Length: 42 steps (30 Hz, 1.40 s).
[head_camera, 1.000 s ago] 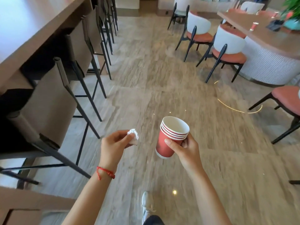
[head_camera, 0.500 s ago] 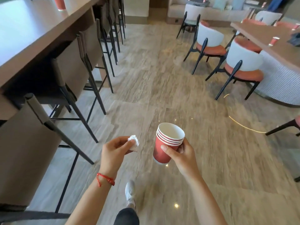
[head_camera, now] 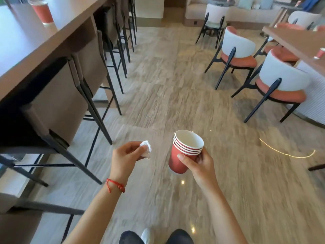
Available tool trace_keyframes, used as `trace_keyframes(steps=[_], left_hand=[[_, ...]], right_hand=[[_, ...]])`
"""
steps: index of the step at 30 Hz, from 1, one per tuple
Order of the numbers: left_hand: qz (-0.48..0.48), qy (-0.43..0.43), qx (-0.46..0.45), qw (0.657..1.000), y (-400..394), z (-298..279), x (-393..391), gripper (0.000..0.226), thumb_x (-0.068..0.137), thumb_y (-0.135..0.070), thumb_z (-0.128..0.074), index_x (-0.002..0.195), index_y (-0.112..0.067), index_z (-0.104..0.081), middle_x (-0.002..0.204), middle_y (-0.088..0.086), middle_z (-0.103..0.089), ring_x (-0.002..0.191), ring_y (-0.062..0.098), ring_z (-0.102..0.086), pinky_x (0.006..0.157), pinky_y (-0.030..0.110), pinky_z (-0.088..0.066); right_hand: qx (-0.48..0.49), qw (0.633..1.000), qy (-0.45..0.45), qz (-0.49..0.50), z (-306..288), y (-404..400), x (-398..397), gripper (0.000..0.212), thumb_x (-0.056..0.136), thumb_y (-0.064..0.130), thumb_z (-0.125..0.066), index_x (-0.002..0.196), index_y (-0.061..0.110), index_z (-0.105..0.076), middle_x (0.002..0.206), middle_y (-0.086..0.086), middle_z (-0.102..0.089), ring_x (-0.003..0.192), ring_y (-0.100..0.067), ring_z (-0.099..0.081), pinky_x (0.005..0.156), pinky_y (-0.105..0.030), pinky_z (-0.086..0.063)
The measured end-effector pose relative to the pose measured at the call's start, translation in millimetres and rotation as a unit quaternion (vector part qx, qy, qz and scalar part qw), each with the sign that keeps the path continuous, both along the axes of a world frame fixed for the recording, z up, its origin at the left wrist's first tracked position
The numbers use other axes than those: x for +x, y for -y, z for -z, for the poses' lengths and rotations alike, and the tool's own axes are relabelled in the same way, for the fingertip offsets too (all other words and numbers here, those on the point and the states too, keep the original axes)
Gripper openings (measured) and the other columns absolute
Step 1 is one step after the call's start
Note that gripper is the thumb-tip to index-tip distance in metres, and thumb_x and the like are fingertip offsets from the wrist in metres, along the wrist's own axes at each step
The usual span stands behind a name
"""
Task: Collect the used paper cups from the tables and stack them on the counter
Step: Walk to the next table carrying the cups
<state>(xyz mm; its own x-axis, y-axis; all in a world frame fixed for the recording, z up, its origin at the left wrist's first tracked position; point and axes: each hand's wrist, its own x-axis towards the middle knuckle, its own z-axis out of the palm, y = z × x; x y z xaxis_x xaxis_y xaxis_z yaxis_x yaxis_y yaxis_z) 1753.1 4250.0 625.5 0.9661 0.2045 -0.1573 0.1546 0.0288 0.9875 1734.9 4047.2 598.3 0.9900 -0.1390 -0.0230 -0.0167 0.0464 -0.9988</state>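
My right hand (head_camera: pixel 200 165) grips a stack of several nested red paper cups (head_camera: pixel 182 152), tilted slightly left, held over the floor at chest height. A crumpled white tissue (head_camera: pixel 146 147) is pinched in the fingers of my left hand (head_camera: pixel 125 158), just left of the stack. On the long brown counter (head_camera: pixel 40 44) at the left stands another red paper cup (head_camera: pixel 43 12), far ahead of my hands. One more red cup (head_camera: pixel 319 53) sits on the wooden table (head_camera: pixel 295 41) at the right edge.
A row of brown bar stools (head_camera: pixel 58 103) lines the counter on my left. White-backed chairs with orange seats (head_camera: pixel 279 83) stand around the right table. A wide strip of stone floor (head_camera: pixel 167 85) runs between them. My legs and a white shoe (head_camera: pixel 147 235) show at the bottom.
I have walked forward along the counter; the stools slid past on the left and the counter's cup came into view. Both hands keep their holds and relative positions.
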Motion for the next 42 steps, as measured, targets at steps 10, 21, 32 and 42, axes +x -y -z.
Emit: trace_keyframes(steps=[10,21,32,42], left_hand=[[-0.033,-0.005,0.001,0.999,30,-26,156,0.009,0.079,-0.006,-0.070,0.074,-0.013,-0.072,0.070,0.003,-0.071,0.065,0.012,-0.070,0.060,0.017,-0.055],[-0.102,-0.006,0.003,0.995,60,-33,297,0.008,0.080,-0.010,-0.069,0.075,-0.016,-0.072,0.075,0.004,-0.072,0.069,0.011,-0.070,0.061,0.016,-0.054],[-0.200,-0.018,0.011,0.980,5,-22,388,0.006,0.078,-0.012,-0.072,0.073,-0.016,-0.072,0.060,-0.003,-0.071,0.056,0.004,-0.066,0.049,0.010,-0.047],[-0.317,0.008,0.009,0.948,-91,-33,441,0.012,0.079,-0.010,-0.070,0.071,-0.018,-0.071,0.065,-0.002,-0.071,0.062,0.005,-0.068,0.055,0.010,-0.050]], right_hand=[[-0.006,1.000,0.000,-0.016,-23,33,170,0.047,0.061,0.019,-0.078,0.104,0.023,-0.061,0.096,0.016,-0.072,0.091,-0.002,-0.067,0.073,-0.013,-0.050],[-0.005,0.996,-0.002,-0.092,-38,64,352,0.045,0.061,0.020,-0.079,0.102,0.022,-0.062,0.095,0.011,-0.073,0.092,-0.005,-0.067,0.075,-0.016,-0.050],[-0.019,0.982,-0.003,-0.188,-33,-7,479,0.045,0.060,0.018,-0.083,0.100,0.021,-0.062,0.092,0.010,-0.072,0.089,-0.003,-0.067,0.074,-0.014,-0.050],[-0.041,0.947,0.022,-0.319,-47,-131,569,0.051,0.059,0.021,-0.086,0.105,0.022,-0.063,0.092,0.012,-0.073,0.089,0.000,-0.067,0.072,-0.010,-0.048]])
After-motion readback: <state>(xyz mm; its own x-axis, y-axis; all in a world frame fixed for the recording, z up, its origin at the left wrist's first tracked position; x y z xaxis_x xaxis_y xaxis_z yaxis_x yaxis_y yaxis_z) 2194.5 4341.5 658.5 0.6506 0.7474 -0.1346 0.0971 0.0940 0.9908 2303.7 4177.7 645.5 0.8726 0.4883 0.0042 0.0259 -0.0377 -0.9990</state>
